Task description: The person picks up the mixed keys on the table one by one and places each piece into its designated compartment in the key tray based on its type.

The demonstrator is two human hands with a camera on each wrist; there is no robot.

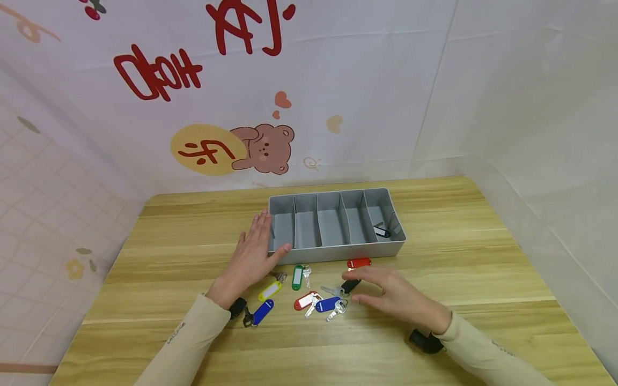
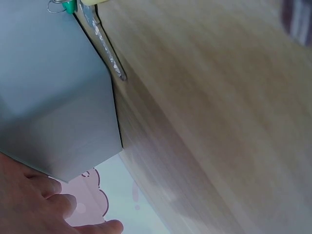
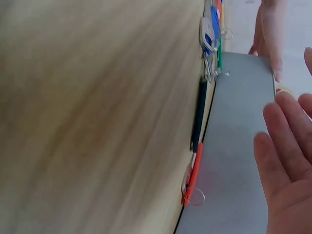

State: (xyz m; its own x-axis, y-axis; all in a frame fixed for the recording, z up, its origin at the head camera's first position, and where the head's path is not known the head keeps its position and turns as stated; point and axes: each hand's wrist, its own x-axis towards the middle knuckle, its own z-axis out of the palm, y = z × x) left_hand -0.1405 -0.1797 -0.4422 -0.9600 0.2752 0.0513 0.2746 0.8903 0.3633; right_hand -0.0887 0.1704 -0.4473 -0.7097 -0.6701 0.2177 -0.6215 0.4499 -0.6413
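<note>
My left hand (image 1: 251, 260) rests against the left end of a grey divided tray (image 1: 338, 251), fingers straight along its side and thumb over the front rim. With fingers apart and nothing between them, my right hand (image 1: 398, 295) hovers in front of the tray. Just by its fingertips lies a key with a black tag (image 1: 350, 286), and behind that a red key tag (image 1: 359, 262). In the right wrist view the black tag (image 3: 198, 114) lies on the table along the tray's front wall. The tray's rightmost compartment contains another black key tag (image 1: 382, 231).
Left of the right hand lie keys with a blue tag (image 1: 328, 304), a red tag (image 1: 304, 301) and a green tag (image 1: 297, 277). A yellow tag (image 1: 270, 291) and another blue tag (image 1: 263, 312) lie near the left wrist. A printed cloth (image 1: 367, 107) hangs behind the table.
</note>
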